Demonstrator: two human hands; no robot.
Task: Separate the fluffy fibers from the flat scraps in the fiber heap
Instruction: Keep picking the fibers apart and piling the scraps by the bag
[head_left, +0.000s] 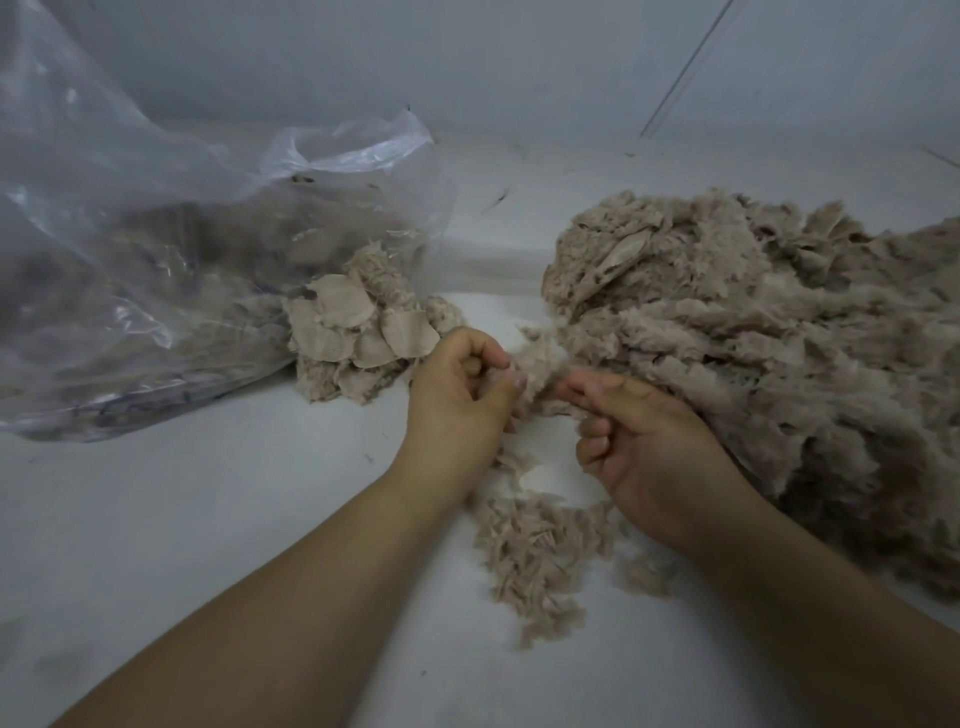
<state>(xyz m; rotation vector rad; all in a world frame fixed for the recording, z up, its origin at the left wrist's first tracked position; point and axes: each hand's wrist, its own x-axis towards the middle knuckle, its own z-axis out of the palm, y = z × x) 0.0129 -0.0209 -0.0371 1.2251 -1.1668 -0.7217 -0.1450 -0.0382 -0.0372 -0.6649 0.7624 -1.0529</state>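
Nearest me, a loose scatter of shredded fibers (540, 551) lies on the white tabletop (234, 519), between my forearms. Just beyond it, my left hand (462, 395) has its fingers curled, pinching one end of a fluffy tuft (535, 358), while my right hand (639, 436) pinches the other end with thumb and forefinger, the remaining fingers curled in. The tuft runs on into the edge of the big fiber heap (753, 353) at my right, touching it. I judge this stuff very light, soft and clingy: it will stretch and tear rather than lift whole, so small pinches at a tuft's edge should work best. Farther left sits a pile of flat scraps (353, 327), thin and floppy, best taken by an edge. Behind it slumps a clear plastic bag (156, 260) with more material inside.
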